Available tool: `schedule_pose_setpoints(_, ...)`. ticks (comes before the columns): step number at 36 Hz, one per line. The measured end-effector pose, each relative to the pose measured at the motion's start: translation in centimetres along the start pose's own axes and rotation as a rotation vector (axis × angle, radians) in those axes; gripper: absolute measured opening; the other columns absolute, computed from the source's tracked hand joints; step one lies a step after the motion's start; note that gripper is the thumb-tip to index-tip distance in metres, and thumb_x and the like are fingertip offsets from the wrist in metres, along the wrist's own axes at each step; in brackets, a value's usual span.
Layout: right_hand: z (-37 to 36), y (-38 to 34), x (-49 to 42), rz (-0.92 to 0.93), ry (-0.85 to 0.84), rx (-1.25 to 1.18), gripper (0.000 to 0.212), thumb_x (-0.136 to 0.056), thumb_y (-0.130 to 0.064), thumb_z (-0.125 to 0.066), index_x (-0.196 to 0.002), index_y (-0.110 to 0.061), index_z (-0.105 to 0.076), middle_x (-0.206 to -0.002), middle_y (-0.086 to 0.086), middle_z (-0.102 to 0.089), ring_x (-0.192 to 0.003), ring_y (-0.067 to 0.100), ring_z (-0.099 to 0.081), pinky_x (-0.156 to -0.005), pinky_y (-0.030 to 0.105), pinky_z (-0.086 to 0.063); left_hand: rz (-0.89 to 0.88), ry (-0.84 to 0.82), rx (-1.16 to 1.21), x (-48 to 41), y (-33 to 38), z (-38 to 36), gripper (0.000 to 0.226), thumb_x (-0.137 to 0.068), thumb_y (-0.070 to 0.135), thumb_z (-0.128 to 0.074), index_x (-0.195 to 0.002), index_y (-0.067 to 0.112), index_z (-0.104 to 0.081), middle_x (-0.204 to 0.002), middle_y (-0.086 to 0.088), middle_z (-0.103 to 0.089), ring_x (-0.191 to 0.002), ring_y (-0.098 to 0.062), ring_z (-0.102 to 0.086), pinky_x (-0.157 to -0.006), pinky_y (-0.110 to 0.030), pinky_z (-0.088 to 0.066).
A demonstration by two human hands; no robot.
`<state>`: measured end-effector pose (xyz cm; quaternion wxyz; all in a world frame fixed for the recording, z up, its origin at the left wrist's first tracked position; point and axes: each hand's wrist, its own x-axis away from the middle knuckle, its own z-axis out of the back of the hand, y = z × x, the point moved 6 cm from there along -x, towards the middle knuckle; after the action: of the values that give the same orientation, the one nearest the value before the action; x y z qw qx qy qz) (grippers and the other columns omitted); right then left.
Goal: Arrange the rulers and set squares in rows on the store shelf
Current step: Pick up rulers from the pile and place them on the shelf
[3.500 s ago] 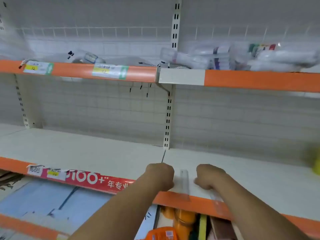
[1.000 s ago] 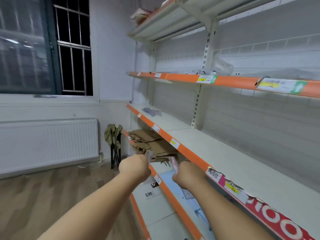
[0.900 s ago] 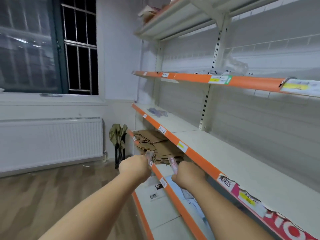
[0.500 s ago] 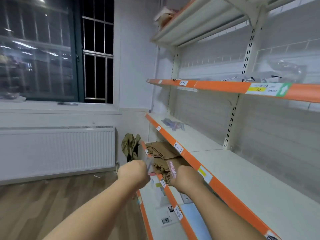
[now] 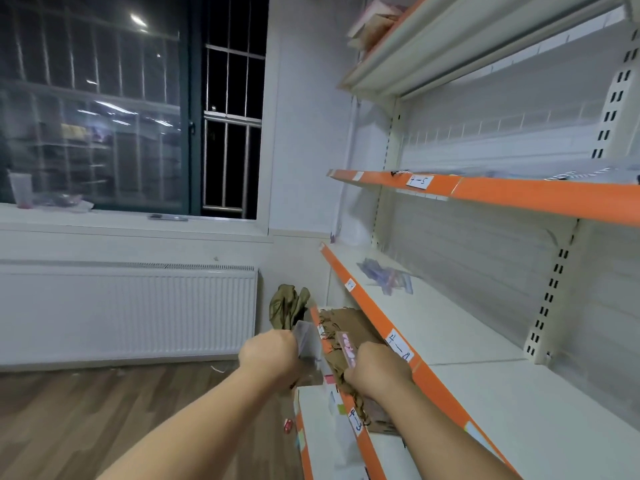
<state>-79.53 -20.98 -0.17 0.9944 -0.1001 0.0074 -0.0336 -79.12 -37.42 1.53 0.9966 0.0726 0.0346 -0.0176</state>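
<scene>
Both arms are seen stretched forward, near the middle of the view, in front of the left end of a shelving run. The left hand (image 5: 268, 358) is clenched round a clear flat packet (image 5: 305, 338), which sticks up past the knuckles; the right hand (image 5: 377, 370) is curled round a pink-printed strip (image 5: 347, 346), likewise held upright. Whether these are rulers or set squares cannot be told, as both are small and blurred. The two hands are held just beside each other but apart, out over the orange front edge of the lower shelf (image 5: 322, 441), not over the middle shelf (image 5: 450, 341). On that middle shelf, far and to the right of the hands, a loose heap of clear packets (image 5: 386, 280) is noted, lying flat and well apart from both hands. A handwritten label (image 5: 400, 348) is stuck on the shelf's orange edge just right of the right hand. Brown cardboard (image 5: 346, 322) is lying on the lower shelf behind the hands, and an olive cloth bundle (image 5: 289, 306) is seen at the far end, by the wall. The upper shelf (image 5: 519, 195) carries another label (image 5: 419, 181). To the left, a white radiator (image 5: 128, 306) is mounted under a dark barred window (image 5: 104, 105), with a pale cup (image 5: 20, 188) on the sill and wood flooring (image 5: 69, 410) below
</scene>
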Motion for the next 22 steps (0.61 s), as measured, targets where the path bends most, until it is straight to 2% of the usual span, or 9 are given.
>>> schedule_pose_setpoints(5,-0.8,-2.0,-4.8,0.003,-0.001,-0.015,0.011,-0.088,-0.025,-0.053,-0.089,-0.015,-0.05,-0.084,0.001,-0.054,-0.078,0.023,-0.055,-0.061,0.026,-0.044,-0.005,0.01,-0.028,-5.4,-2.1,-0.7,0.016,-0.091,0.031,-0.053,-0.087,0.015,-0.05,-0.078,0.001,-0.052,-0.074,-0.018,-0.056,-0.066,-0.028,-0.048)
schedule_pose_setpoints(8,-0.9,-3.4,-8.2,-0.011,0.022,0.003,0.01,-0.088,-0.025,-0.052,-0.085,-0.015,-0.05,-0.083,0.001,-0.054,-0.076,0.022,-0.053,-0.05,0.022,-0.035,-0.038,0.019,-0.039,-8.9,-3.4,-0.5,0.014,-0.088,0.026,-0.052,-0.082,0.015,-0.047,-0.072,0.002,-0.047,-0.072,-0.019,-0.052,-0.064,-0.027,-0.045)
schedule_pose_setpoints(11,-0.5,-5.1,-11.5,-0.02,0.049,0.022,0.014,-0.091,-0.025,-0.05,-0.081,-0.015,-0.05,-0.081,0.0,-0.053,-0.074,0.021,-0.052,-0.046,0.022,-0.03,-0.063,0.035,-0.046,-12.6,-4.8,-0.1,0.011,-0.086,0.021,-0.05,-0.078,0.016,-0.045,-0.065,0.003,-0.042,-0.07,-0.019,-0.052,-0.062,-0.027,-0.043)
schedule_pose_setpoints(14,0.0,-6.7,-14.5,-0.023,0.084,0.023,0.015,-0.092,-0.028,-0.051,-0.085,-0.015,-0.051,-0.083,0.001,-0.054,-0.072,0.02,-0.052,-0.046,0.023,-0.03,-0.087,0.042,-0.048,-16.3,-6.0,0.4,0.013,-0.088,0.023,-0.048,-0.077,0.016,-0.046,-0.065,0.003,-0.043,-0.073,-0.02,-0.058,-0.062,-0.027,-0.043)
schedule_pose_setpoints(19,-0.3,-8.6,-18.7,-0.056,0.103,0.023,0.014,-0.09,-0.028,-0.052,-0.083,-0.015,-0.05,-0.079,-0.001,-0.053,-0.069,0.019,-0.051,-0.046,0.023,-0.031,-0.138,0.025,-0.057,-21.3,-7.4,0.1,0.012,-0.087,0.02,-0.049,-0.076,0.015,-0.048,-0.064,0.002,-0.044,-0.063,-0.019,-0.05,-0.057,-0.026,-0.041)
schedule_pose_setpoints(22,-1.0,-9.1,-21.0,-0.091,0.089,0.028,0.015,-0.091,-0.03,-0.053,-0.087,-0.016,-0.05,-0.082,0.0,-0.055,-0.07,0.019,-0.052,-0.048,0.023,-0.033,-0.157,-0.01,-0.05,-23.7,-7.9,-0.8,0.009,-0.087,0.019,-0.049,-0.079,0.015,-0.048,-0.065,0.003,-0.044,-0.067,-0.019,-0.052,-0.06,-0.026,-0.043)
